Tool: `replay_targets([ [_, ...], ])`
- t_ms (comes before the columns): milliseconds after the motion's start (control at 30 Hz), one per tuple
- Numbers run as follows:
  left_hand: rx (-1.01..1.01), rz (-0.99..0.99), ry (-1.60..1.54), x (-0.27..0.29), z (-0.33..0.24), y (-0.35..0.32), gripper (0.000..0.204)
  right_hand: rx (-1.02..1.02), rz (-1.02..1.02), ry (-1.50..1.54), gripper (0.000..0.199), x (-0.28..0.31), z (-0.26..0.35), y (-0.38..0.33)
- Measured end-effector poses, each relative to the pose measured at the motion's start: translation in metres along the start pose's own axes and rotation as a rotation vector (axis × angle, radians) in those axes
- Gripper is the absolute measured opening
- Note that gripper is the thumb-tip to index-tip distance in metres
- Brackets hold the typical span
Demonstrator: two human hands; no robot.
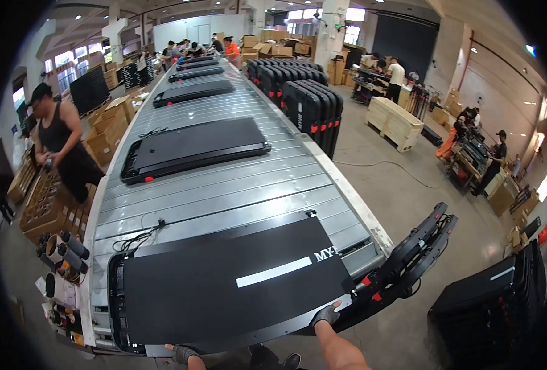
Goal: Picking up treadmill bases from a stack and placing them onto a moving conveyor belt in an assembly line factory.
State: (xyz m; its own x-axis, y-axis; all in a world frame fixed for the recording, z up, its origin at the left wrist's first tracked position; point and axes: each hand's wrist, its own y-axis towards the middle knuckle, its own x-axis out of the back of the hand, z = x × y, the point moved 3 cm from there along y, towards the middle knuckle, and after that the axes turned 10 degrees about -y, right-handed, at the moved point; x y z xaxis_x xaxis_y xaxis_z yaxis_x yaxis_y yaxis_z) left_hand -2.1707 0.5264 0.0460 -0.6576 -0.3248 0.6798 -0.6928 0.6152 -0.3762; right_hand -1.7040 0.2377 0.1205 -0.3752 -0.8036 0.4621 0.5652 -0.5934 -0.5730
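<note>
A wide black treadmill deck [187, 296] with a white stripe lies over a black treadmill frame [114, 308] at the near end of the conveyor. Its grey edge strip [267, 333] faces me. My right hand [327, 315], in a dark fingerless glove, grips this edge near the right corner, thumb on top. Gloved the same way, my left hand [185, 353] holds the edge near the left corner; its lower part is cut off by the picture's rim. Loose black cables [139, 237] lie beyond the deck's far left corner. Black handlebar arms [409, 253] with red parts jut out at right.
The metal slat conveyor [205, 203] runs away from me, carrying another treadmill [199, 147] and several beyond. Folded treadmills [313, 111] stand along its right side. A stack of black units [495, 302] sits at the lower right. A co-worker [64, 139] stands at left beside cartons [45, 206].
</note>
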Motion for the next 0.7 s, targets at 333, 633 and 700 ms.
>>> replay_targets([
  [333, 0.147, 0.261, -0.049, 0.022, -0.046, -0.055, 0.058, 0.050, -0.106, 0.008, 0.091, 0.006, 0.001, 0.015],
  [633, 0.366, 0.138, -0.440, -0.004, -0.054, -0.055, 0.057, 0.016, -0.070, -0.067, 0.096, 0.004, 0.002, -0.002],
  [700, 0.387, 0.100, -0.495, -0.003, -0.041, -0.040, 0.056, 0.021, -0.057, -0.079, 0.096, -0.001, -0.003, -0.001],
])
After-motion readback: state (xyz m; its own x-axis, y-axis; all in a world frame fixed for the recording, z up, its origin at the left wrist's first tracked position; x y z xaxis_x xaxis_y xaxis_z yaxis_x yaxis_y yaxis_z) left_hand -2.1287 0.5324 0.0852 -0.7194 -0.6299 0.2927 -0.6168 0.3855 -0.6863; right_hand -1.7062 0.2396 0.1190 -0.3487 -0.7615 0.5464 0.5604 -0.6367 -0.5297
